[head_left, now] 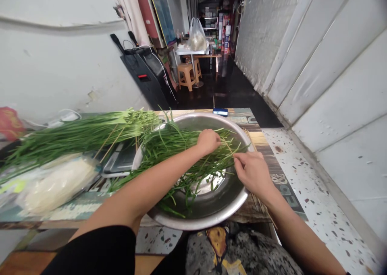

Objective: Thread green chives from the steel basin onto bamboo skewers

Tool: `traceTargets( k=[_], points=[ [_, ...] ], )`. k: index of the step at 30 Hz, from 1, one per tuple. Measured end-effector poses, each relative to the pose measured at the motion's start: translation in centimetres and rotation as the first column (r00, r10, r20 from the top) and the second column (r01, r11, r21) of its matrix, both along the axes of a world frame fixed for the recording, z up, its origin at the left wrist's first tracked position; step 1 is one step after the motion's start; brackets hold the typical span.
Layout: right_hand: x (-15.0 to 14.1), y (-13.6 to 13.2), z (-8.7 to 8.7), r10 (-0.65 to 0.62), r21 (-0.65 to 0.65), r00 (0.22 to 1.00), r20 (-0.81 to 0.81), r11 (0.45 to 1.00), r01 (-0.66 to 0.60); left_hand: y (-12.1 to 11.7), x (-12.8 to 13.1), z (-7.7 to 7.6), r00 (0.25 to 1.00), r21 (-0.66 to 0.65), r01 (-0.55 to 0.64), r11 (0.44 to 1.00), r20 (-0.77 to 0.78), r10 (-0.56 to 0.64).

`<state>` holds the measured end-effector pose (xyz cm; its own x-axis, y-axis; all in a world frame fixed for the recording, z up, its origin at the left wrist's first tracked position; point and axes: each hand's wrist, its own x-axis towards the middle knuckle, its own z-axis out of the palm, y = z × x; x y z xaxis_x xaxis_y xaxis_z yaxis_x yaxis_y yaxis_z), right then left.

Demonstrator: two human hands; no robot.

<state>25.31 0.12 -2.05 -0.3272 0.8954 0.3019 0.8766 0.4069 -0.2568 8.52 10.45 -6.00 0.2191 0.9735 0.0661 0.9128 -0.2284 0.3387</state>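
Observation:
A wide steel basin (pixel 199 224) holds a loose heap of garlic chives (pixel 181 150), some hanging over its left rim. Over the heap, my left hand (pixel 208 141) is closed on the pale ends of a few chives. At the basin's right side, my right hand (pixel 254 171) pinches one end of a thin bamboo skewer (pixel 229 147). The skewer slants up and left among the stalks beside my left hand; whether it pierces them cannot be made out. More bamboo skewers (pixel 248 135) lie along the right rim, partly behind my right hand.
A big bunch of chives (pixel 75 136) lies left of the basin, near a dark tray (pixel 119 160) and a plastic bag with pale contents (pixel 60 182). A small blue box (pixel 220 112) sits behind the basin. Farther back stand stools (pixel 186 75) and a table (pixel 184 50).

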Motion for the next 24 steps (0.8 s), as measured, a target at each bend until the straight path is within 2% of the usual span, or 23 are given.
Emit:
traceTargets(
  k=[4, 6, 7, 8, 11, 14, 16, 19, 24],
  points=[
    [0.0, -0.1, 0.3, -0.019, -0.019, 0.998, -0.064, 1.0, 0.018, 0.2, 0.9, 0.1, 0.988, 0.032, 0.041, 0.999, 0.15, -0.045],
    [0.1, -0.1, 0.4, -0.012, -0.03, 0.994, -0.11, 1.0, 0.009, -0.5, 0.8, 0.7, 0.952, -0.033, 0.028, 0.999, 0.305, -0.017],
    [0.2, -0.1, 0.5, -0.005, -0.034, 0.992, -0.127, 0.999, 0.001, -1.1, 0.6, 1.0, 0.913, -0.103, 0.002, 0.995, 0.406, 0.04],
    [0.3, -0.1, 0.6, 0.005, -0.037, 0.99, -0.139, 0.999, -0.011, -1.8, 0.2, 1.4, 0.852, -0.196, -0.017, 0.981, 0.51, 0.116],
    [0.4, -0.2, 0.6, 0.046, -0.052, 0.987, -0.152, 0.997, -0.055, -4.3, -1.0, 2.6, 0.58, -0.453, -0.028, 0.891, 0.719, 0.384],
    [0.3, -0.4, 0.6, 0.074, -0.073, 0.98, -0.186, 0.993, -0.089, -5.8, -1.5, 3.4, 0.372, -0.576, -0.039, 0.817, 0.75, 0.546],
    [0.3, -0.5, 0.5, 0.075, -0.08, 0.975, -0.209, 0.992, -0.094, -5.9, -1.4, 3.6, 0.289, -0.602, -0.026, 0.798, 0.759, 0.583],
    [0.3, -0.5, 0.5, 0.067, -0.079, 0.974, -0.217, 0.993, -0.086, -5.5, -1.1, 3.6, 0.233, -0.589, 0.008, 0.808, 0.787, 0.572],
    [0.4, -0.5, 0.4, 0.07, -0.064, 0.973, -0.22, 0.994, -0.086, -5.4, -1.2, 3.4, 0.217, -0.574, 0.032, 0.818, 0.803, 0.555]
  ],
)
